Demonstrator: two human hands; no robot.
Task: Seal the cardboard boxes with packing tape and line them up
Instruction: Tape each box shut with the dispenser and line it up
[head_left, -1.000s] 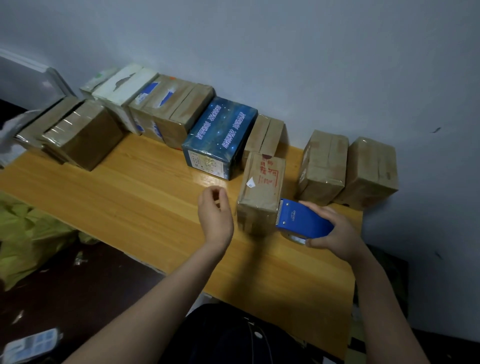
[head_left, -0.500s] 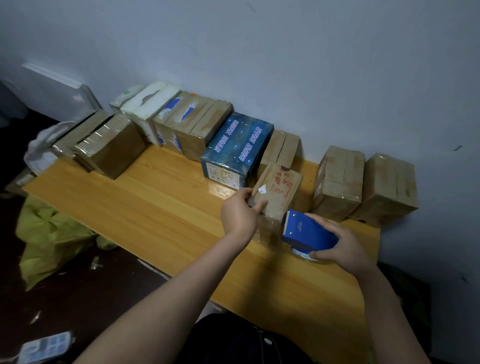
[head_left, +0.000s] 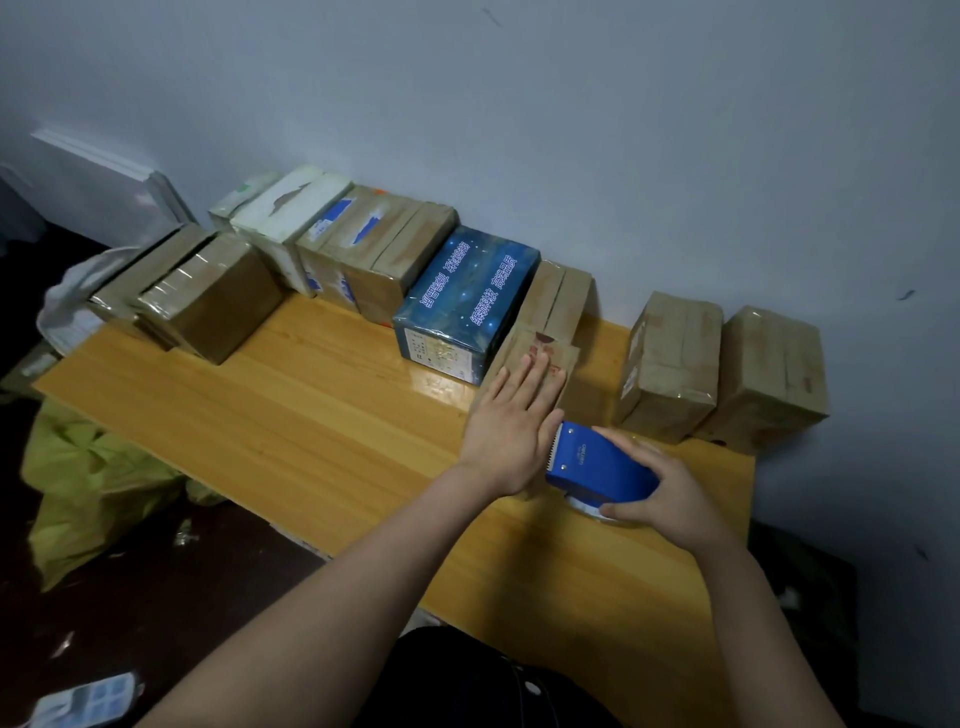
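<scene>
A small brown cardboard box (head_left: 571, 374) with red printing stands on the wooden table (head_left: 291, 415), in front of the row of boxes along the wall. My left hand (head_left: 511, 421) lies flat on its top with straight fingers. My right hand (head_left: 660, 483) grips a blue tape dispenser (head_left: 597, 462) just right of that box, its toothed edge next to my left hand. A blue starry box (head_left: 462, 301) sits immediately left of the small box.
Several taped brown boxes line the wall: two at the right (head_left: 670, 364) (head_left: 769, 374), more at the left (head_left: 374, 254), a pair at the table's left end (head_left: 208, 296). A yellow bag (head_left: 88, 483) lies on the floor below.
My left hand went from hovering, to touching the box's near corner, to lying flat on its top. The right hand with the dispenser stayed beside the box.
</scene>
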